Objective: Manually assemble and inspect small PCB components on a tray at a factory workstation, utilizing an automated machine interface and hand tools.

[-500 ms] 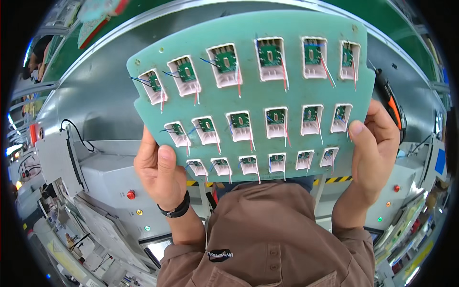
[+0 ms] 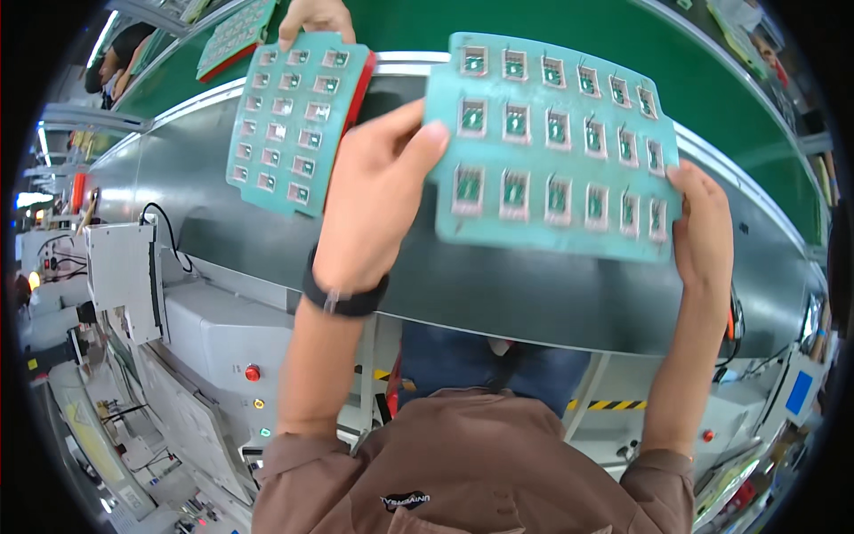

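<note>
A pale green tray [image 2: 534, 157] hangs above the dark worktop, tilted, between my two hands. Rows of white-walled pockets in it hold small green circuit boards with thin wires. My left hand [image 2: 369, 191], with a black band on its wrist, grips the tray's left edge, thumb on the face. Fingers of my right hand [image 2: 704, 218] close on the opposite edge. Just left of my left hand, a second green tray [image 2: 277, 142] with a red side stands at a slant, its pockets also filled with boards. A co-worker's hand [image 2: 317, 18] touches its top edge.
Beyond a metal rail, a green surface [image 2: 400, 22] carries another red-edged tray [image 2: 233, 40] at the far left. Grey machine housings with a red button [image 2: 253, 373] flank me. A black cable [image 2: 169, 233] loops by the left one. An orange-and-black tool [image 2: 734, 322] lies right.
My hands have carried the tray away from me and turned it, so its wider rows now face nearer. The second tray and the co-worker's hand have come into view at left.
</note>
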`<state>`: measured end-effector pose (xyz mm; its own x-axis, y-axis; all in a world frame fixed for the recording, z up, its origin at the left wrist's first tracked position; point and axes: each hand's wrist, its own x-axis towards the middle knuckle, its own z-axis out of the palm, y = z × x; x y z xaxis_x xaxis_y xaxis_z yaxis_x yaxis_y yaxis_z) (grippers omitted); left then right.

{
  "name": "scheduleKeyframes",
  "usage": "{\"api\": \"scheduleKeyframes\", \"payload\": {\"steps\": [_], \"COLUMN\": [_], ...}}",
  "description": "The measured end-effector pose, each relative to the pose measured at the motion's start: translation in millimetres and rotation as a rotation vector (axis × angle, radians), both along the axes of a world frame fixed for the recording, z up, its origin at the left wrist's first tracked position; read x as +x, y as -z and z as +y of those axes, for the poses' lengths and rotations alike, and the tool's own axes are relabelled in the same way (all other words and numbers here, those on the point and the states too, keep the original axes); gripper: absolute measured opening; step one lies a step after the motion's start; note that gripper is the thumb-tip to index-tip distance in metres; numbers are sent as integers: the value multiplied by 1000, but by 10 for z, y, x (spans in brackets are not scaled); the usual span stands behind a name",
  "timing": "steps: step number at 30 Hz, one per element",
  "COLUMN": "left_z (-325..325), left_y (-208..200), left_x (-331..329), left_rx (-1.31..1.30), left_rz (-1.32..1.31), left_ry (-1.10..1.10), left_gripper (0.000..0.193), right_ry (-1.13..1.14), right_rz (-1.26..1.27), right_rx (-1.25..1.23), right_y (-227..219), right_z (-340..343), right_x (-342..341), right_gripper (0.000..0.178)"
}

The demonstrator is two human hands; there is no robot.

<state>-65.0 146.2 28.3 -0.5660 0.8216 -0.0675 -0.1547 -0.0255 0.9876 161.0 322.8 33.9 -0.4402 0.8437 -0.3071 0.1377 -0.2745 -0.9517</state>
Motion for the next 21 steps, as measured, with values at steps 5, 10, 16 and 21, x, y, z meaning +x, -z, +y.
{"api": "scheduleKeyframes", "payload": {"steps": [5,10,16,21], "left_z": [831,1721,2318,2518], "left_y": [95,249,461,516], "left_x": [-552,-861,-1221,-1403], "left_rx": [-204,-327,-299,-403], "left_rz": [9,-146,74,239], "left_ry": [90,-47,-89,-47], "left_gripper": [27,17,16,16], "right_ry": [-39,-19,31,40], "right_rz": [-131,-139,-240,-285], "right_rx": [18,12,93,190], "right_y": [271,475,645,591], "right_z": [956,1707,2232,2279], "right_x": [-339,-784,-1168,-1359], "right_gripper": [20,21,25,25]}}
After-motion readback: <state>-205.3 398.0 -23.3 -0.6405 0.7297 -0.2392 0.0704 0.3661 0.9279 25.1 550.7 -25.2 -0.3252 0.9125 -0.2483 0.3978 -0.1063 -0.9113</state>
